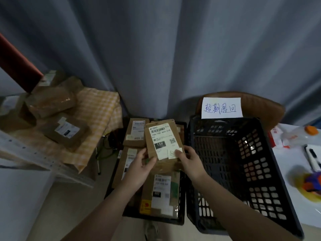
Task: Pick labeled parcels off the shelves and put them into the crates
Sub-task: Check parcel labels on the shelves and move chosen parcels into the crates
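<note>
I hold a flat brown parcel [161,136] with a white shipping label and a small handwritten sticker above the left black crate [181,221]. My left hand [142,164] grips its lower left edge. My right hand [190,160] grips its lower right corner, thumb on the sticker. The left crate holds several labeled cardboard parcels [160,193]. To the right stands a black slatted crate [243,164] with nothing visible inside and a handwritten paper sign [221,107] at its back edge.
More brown parcels [52,101] lie on a checkered cloth over the shelf at the left. A grey curtain hangs behind. A white table [295,197] at the right carries a bottle, markers and colourful items. A brown chair back rises behind the sign.
</note>
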